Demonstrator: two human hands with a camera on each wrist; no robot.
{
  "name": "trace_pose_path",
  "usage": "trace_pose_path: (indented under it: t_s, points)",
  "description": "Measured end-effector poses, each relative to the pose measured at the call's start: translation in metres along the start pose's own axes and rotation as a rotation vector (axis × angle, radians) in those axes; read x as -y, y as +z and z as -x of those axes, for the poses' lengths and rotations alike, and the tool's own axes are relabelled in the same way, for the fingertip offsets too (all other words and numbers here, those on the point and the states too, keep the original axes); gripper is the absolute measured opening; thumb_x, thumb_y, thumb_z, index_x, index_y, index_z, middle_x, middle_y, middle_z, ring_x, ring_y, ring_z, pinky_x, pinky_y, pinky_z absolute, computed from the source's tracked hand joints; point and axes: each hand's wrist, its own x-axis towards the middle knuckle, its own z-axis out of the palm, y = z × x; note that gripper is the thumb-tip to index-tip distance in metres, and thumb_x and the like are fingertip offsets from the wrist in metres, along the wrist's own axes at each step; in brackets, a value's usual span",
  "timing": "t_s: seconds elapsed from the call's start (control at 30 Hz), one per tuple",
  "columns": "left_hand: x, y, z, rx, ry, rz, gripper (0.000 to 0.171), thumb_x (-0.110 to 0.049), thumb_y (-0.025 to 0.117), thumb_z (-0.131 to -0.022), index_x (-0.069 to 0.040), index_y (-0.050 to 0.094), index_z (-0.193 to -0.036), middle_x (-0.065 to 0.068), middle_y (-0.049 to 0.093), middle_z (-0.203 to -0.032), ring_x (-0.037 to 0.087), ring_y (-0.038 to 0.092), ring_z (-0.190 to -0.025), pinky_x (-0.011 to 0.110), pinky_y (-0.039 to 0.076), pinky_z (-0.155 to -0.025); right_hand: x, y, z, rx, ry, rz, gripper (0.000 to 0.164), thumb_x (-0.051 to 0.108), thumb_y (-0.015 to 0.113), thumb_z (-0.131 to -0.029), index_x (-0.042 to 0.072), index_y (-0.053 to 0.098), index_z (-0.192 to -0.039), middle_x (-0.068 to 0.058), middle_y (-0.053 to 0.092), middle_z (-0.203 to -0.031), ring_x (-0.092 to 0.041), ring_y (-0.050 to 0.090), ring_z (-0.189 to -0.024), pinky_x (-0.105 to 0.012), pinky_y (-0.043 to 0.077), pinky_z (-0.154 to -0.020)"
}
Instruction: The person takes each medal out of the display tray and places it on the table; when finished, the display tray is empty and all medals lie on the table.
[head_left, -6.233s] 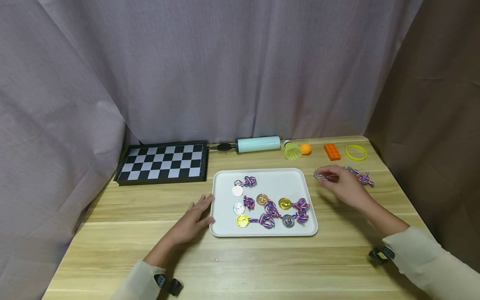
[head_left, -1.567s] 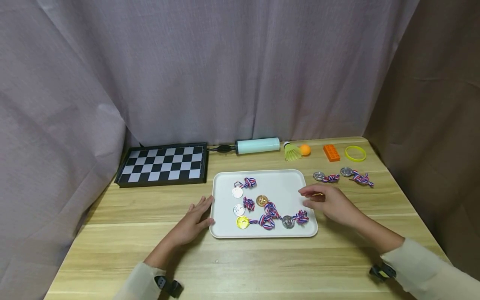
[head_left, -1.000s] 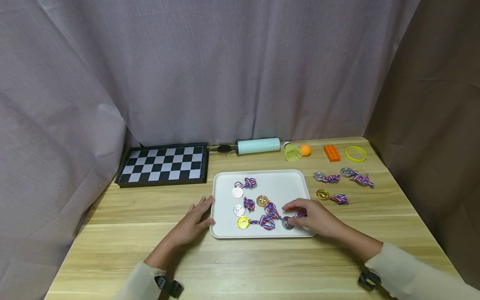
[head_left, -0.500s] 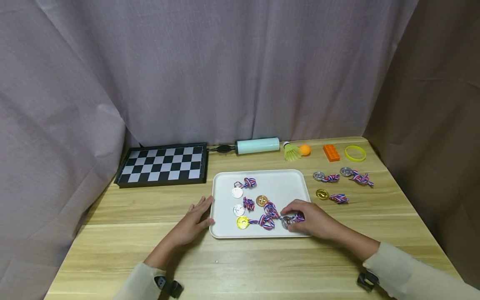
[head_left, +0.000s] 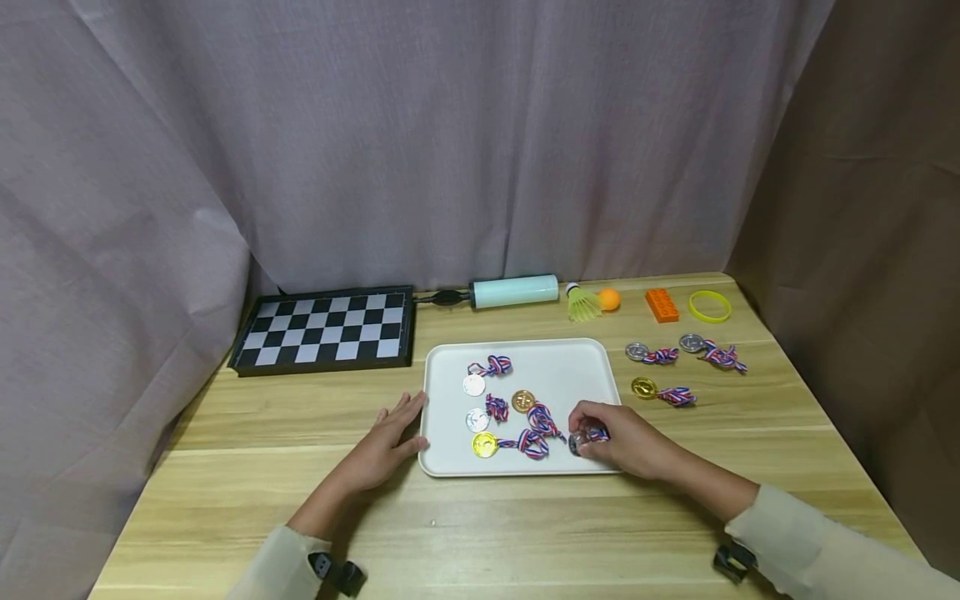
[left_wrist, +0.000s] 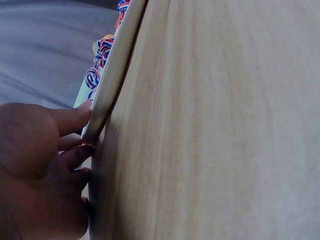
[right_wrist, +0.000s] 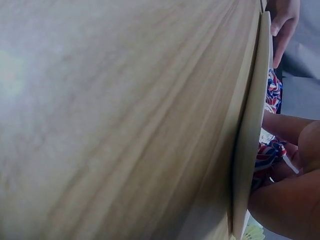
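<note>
My right hand (head_left: 618, 437) pinches a dark silver medal (head_left: 576, 442) between thumb and fingers, over the lower right of the white tray (head_left: 555, 358). The medal looks tilted, and its striped ribbon (right_wrist: 267, 155) bunches under my palm in the right wrist view. My left hand (head_left: 386, 442) rests at the tray's left edge with the thumb on the rim. Also on the tray lie a bronze medal (head_left: 523, 401), a gold medal (head_left: 484, 444) and two pale silver medals, an upper silver medal (head_left: 474, 384) and a lower silver medal (head_left: 477, 419), all with knotted red, white and blue ribbons.
Right of the tray lie two silver medals (head_left: 637, 352) and a gold medal (head_left: 643, 388). Along the back stand a chessboard (head_left: 326, 329), a pale green hand pump (head_left: 516, 292), a shuttlecock (head_left: 583, 304), an orange ball (head_left: 609, 299), an orange toy brick (head_left: 662, 305) and a yellow ring (head_left: 709, 306).
The right hand set a silver medal, then the gold one, on the table right of the tray. It then moved to the dark silver medal and took hold of it. The left hand stayed put.
</note>
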Motion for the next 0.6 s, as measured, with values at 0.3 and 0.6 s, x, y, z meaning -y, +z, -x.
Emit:
trace_pose_path:
  t_s: [0.3, 0.6]
  points:
    - [0.001, 0.001, -0.001, 0.0, 0.0, 0.002, 0.072, -0.022, 0.062, -0.104, -0.007, 0.024, -0.164, 0.009, 0.021, -0.17, 0.031, 0.008, -0.159, 0.058, -0.002, -0.127, -0.004, -0.003, -0.001, -0.052, -0.007, -0.033, 0.018, 0.004, 0.075, -0.092, 0.018, 0.069, -0.102, 0.008, 0.068, -0.095, -0.008, 0.062, -0.089, -0.027, 0.054, -0.081]
    - [0.002, 0.001, 0.0, -0.006, 0.009, 0.001, 0.072, -0.022, 0.062, -0.104, -0.007, 0.024, -0.163, 0.011, 0.022, -0.17, 0.033, 0.007, -0.159, 0.059, -0.002, -0.127, -0.006, -0.024, 0.009, -0.104, 0.144, -0.18, 0.012, 0.01, 0.073, -0.096, 0.009, 0.07, -0.107, -0.002, 0.069, -0.096, -0.015, 0.062, -0.087, -0.024, 0.054, -0.072]
